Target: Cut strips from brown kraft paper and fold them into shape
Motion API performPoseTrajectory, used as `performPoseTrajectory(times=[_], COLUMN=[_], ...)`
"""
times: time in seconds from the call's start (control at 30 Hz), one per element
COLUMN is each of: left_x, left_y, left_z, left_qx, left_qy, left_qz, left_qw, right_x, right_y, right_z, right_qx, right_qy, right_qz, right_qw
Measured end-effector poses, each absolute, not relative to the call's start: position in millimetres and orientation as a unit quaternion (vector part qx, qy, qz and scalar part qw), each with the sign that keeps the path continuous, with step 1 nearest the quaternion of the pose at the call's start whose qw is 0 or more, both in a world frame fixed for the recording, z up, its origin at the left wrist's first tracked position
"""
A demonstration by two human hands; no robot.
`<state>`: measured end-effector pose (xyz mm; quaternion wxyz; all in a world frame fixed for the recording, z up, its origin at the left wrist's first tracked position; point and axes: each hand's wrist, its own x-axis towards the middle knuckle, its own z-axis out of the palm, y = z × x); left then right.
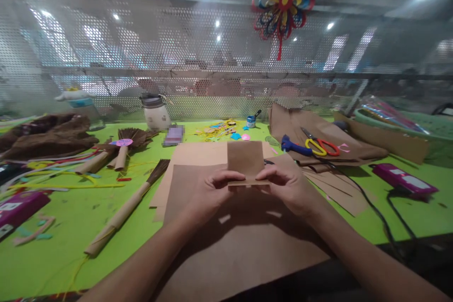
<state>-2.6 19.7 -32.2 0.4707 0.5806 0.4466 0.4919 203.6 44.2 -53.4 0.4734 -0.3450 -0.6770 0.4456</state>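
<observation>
Both hands hold one small piece of brown kraft paper (pixel 245 158) up in front of me. Its lower part is bent into a fold toward me, and the upper part stands upright. My left hand (pixel 220 191) pinches the fold's left end, thumb on top. At the right end my right hand (pixel 283 191) pinches it the same way. Beneath the hands lies a large sheet of brown paper (pixel 244 250), with their shadow on it. Lighter paper sheets (pixel 198 153) show behind it.
On the left lie a rolled paper tube with a fringed end (pixel 122 212) and fringed paper bundles (pixel 122 153). To the right are a blue glue gun (pixel 295 146), scissors (pixel 321 146) and a purple corded box (pixel 405 180). A bottle (pixel 155 112) stands at the back beside a perforated screen (pixel 191 42).
</observation>
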Motion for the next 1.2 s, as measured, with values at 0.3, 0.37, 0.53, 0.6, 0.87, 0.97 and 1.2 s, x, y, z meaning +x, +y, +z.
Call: performPoseTrajectory(times=[0.3,0.37,0.53,0.6,0.87,0.97,1.2], left_x=[-2,-2,-2,-1,4,5,7], left_y=[15,13,16,18,23,25,25], left_z=[-20,-19,-23,-26,-36,-38,-38], left_qx=[0.611,0.619,0.619,0.612,0.566,0.541,0.525], left_qy=[0.449,0.455,0.473,0.476,0.465,0.445,0.443], left_qz=[0.493,0.487,0.482,0.488,0.499,0.503,0.532], left_qw=[0.426,0.416,0.401,0.4,0.464,0.505,0.495], right_x=[201,200,196,194,190,190,187], right_y=[36,34,33,34,37,37,35], right_z=[-43,-39,-35,-37,-45,-45,-43], right_qx=[-0.33,-0.345,-0.373,-0.38,-0.393,-0.389,-0.388], right_qy=[-0.67,-0.667,-0.642,-0.627,-0.599,-0.596,-0.575], right_qz=[0.475,0.468,0.483,0.494,0.507,0.504,0.522], right_qw=[0.466,0.466,0.464,0.467,0.478,0.488,0.496])
